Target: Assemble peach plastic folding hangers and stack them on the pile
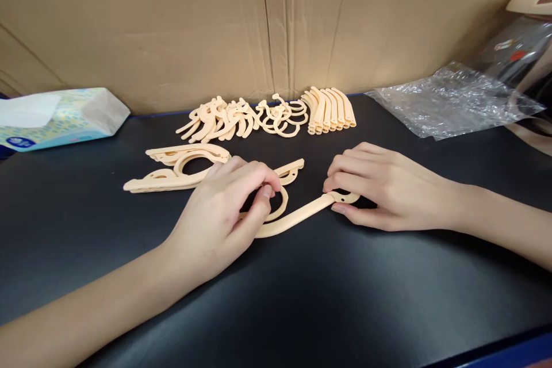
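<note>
Left hand (233, 198) over the near-middle of the table (302, 305), palm down, fingers curled, thumb and forefinger tips brought close together beside a ring (283, 207). Whether it grips anything under the palm: cannot tell, fingers hide it. Right hand (375, 187) partly closed, thumb below and fingers above, pinching the joint where a long beige bar (297, 218) meets a small curved clip (351, 198). Clip has a dark hole and bends round toward the right palm.

Bar lies between the 2 hands, sloping up to the right; its left end passes beneath the left hand. Behind the ring, a slat (293, 168) with a holed tab on its underside. How ring, bar and slat join: hidden.

Just left of the left hand, a beige hanger (149, 184): 2 long limbs, curved band between.

Back edge, left to right: heap of curved pieces (211, 121), tangle of hooks (282, 126), row of tubes (332, 109) side by side. Tissue pack (95, 121) far left; crumpled clear bag (452, 100) at right. Cardboard (172, 29) stands behind.
</note>
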{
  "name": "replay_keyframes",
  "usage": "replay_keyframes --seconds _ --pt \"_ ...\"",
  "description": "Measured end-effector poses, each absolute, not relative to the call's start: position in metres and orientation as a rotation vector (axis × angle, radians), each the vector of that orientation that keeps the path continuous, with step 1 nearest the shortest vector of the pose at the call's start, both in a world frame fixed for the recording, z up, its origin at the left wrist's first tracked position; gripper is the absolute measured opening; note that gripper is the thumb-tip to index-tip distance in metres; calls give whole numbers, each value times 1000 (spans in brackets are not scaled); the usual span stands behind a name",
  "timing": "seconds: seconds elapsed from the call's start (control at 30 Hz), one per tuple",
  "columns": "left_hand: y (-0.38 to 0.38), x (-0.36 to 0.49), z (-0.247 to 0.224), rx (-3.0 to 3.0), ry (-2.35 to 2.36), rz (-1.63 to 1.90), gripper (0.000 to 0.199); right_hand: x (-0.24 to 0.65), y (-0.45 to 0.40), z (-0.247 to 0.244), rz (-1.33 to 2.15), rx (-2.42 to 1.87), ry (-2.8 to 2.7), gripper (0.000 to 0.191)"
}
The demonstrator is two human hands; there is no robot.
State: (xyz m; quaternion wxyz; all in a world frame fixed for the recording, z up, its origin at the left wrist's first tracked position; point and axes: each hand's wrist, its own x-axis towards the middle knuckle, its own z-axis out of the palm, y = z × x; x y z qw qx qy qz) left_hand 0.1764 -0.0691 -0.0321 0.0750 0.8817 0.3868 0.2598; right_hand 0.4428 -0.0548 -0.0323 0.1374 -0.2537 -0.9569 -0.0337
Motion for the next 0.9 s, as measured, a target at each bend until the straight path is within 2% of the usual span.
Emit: replay_keyframes --seconds 0.67,0.9 --pt "-66 176 -37 2609 1259 634 17 441 -59 -30 -50 -644 -2770 15" --pt "-65 178 -39 2691 1195 598 15 443 -61 -28 -499 -764 -2621 30"
